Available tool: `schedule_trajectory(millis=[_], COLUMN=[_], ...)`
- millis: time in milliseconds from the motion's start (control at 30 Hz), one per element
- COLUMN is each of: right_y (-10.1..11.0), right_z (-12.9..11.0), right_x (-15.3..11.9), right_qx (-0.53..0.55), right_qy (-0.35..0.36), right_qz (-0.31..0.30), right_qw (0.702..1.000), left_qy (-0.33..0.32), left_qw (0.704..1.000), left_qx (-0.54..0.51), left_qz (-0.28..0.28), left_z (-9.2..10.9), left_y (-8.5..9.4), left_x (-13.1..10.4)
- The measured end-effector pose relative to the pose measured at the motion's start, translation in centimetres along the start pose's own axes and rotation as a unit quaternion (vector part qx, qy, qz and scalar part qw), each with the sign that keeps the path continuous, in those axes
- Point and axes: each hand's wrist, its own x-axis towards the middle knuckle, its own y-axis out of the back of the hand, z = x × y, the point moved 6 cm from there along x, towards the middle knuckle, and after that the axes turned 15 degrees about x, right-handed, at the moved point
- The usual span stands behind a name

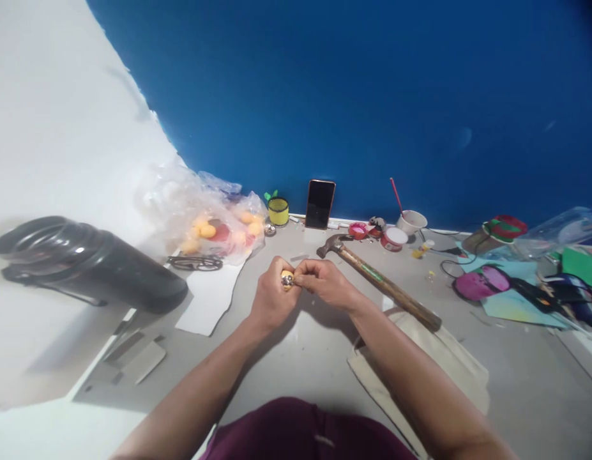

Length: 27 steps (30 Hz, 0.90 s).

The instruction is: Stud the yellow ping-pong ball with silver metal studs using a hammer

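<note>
My left hand (273, 295) is closed around a small yellow object (287, 280) with shiny silvery bits on its face. From the right, my right hand (324, 281) pinches at the silvery part with thumb and forefinger; whatever lies between those fingertips is too small to name. Both hands meet above the middle of the grey table (296, 370). Just beyond my right hand lies a claw hammer (386, 281) with a wooden handle, its head toward the wall. The hammer's handle end rests on a cream cloth bag (449, 358), partly under my right forearm.
Clear plastic bags (214, 217) holding yellow and red items lie at the back left, near glasses (195, 262), white paper (209, 297) and a dark cylinder (104, 268). A phone (320, 203) leans on the blue wall. Tubs, a white cup (412, 222) and pink goggles (482, 282) sit to the right.
</note>
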Motion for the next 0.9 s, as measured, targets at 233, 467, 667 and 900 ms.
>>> schedule_trajectory(millis=[233, 467, 667, 900], right_y=[-0.8, -1.0, -0.9, 2.1], right_z=[-0.3, -0.6, -1.5, -1.5], right_x=[-0.2, -0.3, -0.5, -0.2], right_qx=[-0.017, -0.008, 0.032, 0.057], right_qy=[0.029, 0.031, 0.045, 0.082], right_qz=[-0.005, -0.013, -0.017, 0.073], right_qw=[0.999, 0.999, 0.998, 0.992], left_qy=[0.019, 0.023, 0.026, 0.027], left_qw=[0.999, 0.997, 0.994, 0.986], left_qx=[-0.014, -0.030, -0.077, -0.163], left_qz=[0.034, 0.074, 0.073, -0.016], left_z=[0.1, 0.0, 0.6, 1.4], left_y=[0.2, -0.2, 0.2, -0.1], left_x=[-0.4, -1.1, -0.9, -0.6])
